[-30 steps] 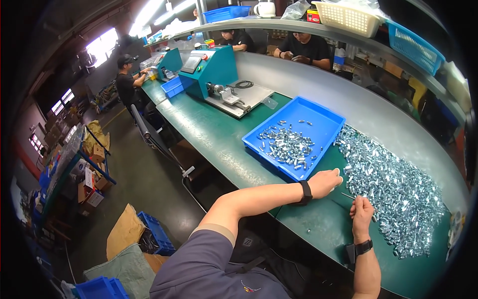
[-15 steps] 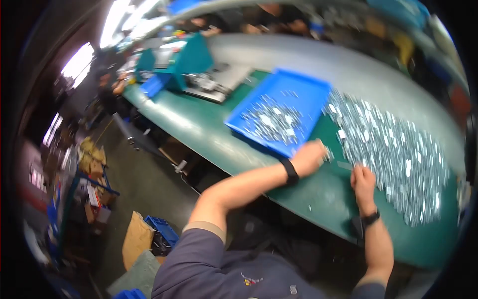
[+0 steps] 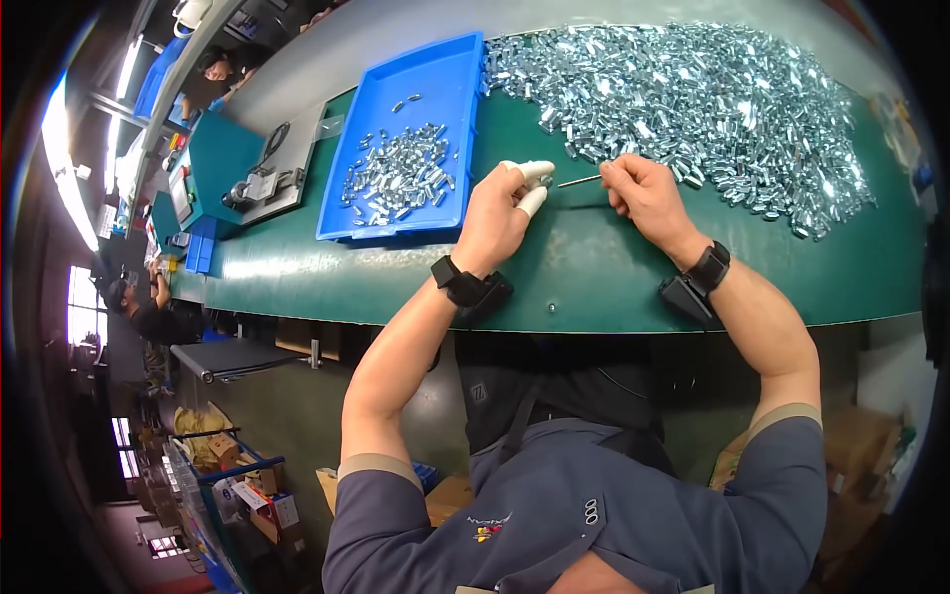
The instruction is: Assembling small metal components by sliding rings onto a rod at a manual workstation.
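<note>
The green counter (image 3: pixel 618 287) carries everything here. On its right side, the big heap of shiny metal pieces (image 3: pixel 683 99) is spread loosely. Beside this stands the blue tray (image 3: pixel 416 74), and inside it lies a smaller pile (image 3: pixel 406 173) of similar pieces. So the much larger share is outside the tray; the work looks far from complete, although which pieces are finished I cannot tell. The left hand (image 3: pixel 500 218) and the right hand (image 3: pixel 643 198) are near the heap. The right one is clamped on a thin rod (image 3: pixel 579 181); the left one, with white finger covers (image 3: pixel 532 202), appears to pinch a small metal part (image 3: pixel 545 180), just beside the rod's tip.
</note>
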A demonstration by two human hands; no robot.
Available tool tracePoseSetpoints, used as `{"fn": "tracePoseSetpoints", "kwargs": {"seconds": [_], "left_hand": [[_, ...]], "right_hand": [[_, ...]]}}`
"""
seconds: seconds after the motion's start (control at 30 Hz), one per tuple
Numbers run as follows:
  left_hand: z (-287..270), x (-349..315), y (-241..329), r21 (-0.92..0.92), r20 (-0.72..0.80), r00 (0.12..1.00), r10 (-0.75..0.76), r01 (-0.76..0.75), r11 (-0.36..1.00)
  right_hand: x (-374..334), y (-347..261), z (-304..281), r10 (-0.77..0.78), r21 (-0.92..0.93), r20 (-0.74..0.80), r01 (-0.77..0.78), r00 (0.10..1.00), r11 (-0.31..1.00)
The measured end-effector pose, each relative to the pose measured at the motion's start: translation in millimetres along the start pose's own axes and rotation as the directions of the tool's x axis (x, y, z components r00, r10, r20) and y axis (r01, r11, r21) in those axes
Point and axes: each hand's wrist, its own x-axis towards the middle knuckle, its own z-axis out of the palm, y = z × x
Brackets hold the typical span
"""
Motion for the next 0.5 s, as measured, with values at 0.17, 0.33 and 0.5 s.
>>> {"fn": "tracePoseSetpoints", "kwargs": {"seconds": [0.17, 0.33, 0.5], "left_hand": [[4, 4, 1, -0.454, 0.032, 0.958, -0.286, 0.269, 0.850], [6, 5, -6, -0.667, 0.034, 0.923, -0.384, 0.307, 0.679], [20, 6, -3, -0.757, 0.003, 0.929, -0.369, 0.243, 0.607]], "right_hand": [[3, -2, 6, -0.015, 0.000, 0.045, 0.015, 0.999, 1.000], [12, -7, 13, -0.025, -0.013, -0.041, 0.025, 0.999, 1.000], [5, -1, 2, -0.043, -0.067, -0.059, 0.039, 0.997, 0.997]]}}
